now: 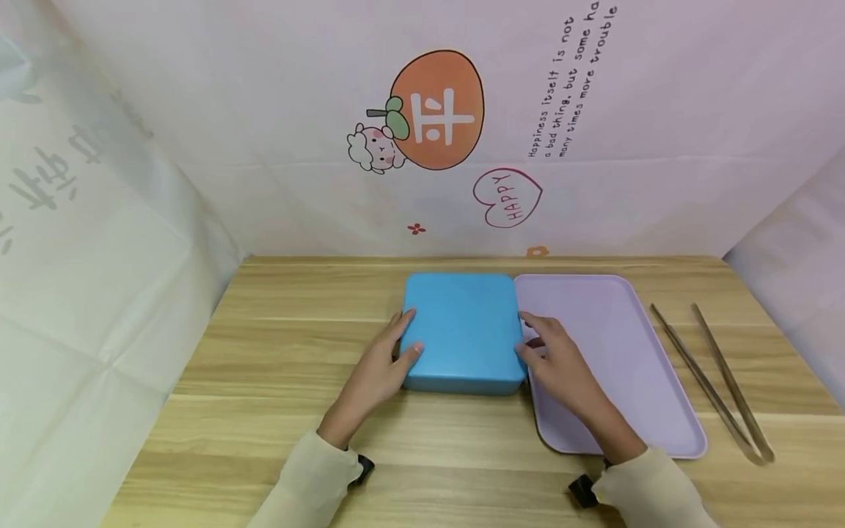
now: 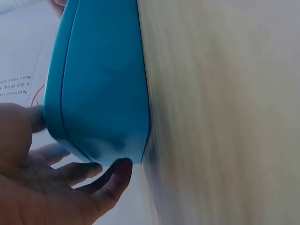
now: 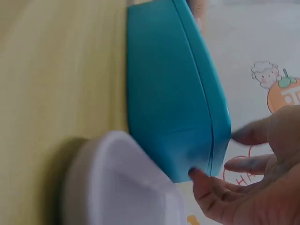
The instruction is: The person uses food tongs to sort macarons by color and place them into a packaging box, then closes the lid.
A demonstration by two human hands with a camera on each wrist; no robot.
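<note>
A blue square box [image 1: 462,326] with its lid on sits flat on the wooden table between both hands. My left hand [image 1: 379,363] holds its left side, the thumb at the lid's near-left edge and the fingers along the wall. Opposite it, my right hand [image 1: 561,363] holds the right side with thumb and fingers at the lid's edge. In the left wrist view, a thin seam runs between lid and body of the box [image 2: 103,75]. The right wrist view has a fingertip [image 3: 199,176] against the box wall just below that seam.
Against the box's right side lies a light purple tray [image 1: 614,367], partly under my right hand and forearm. Farther right, metal tongs [image 1: 729,378] lie spread on the table [image 1: 284,367]. A printed white cloth [image 1: 297,198] hangs behind the table's back edge.
</note>
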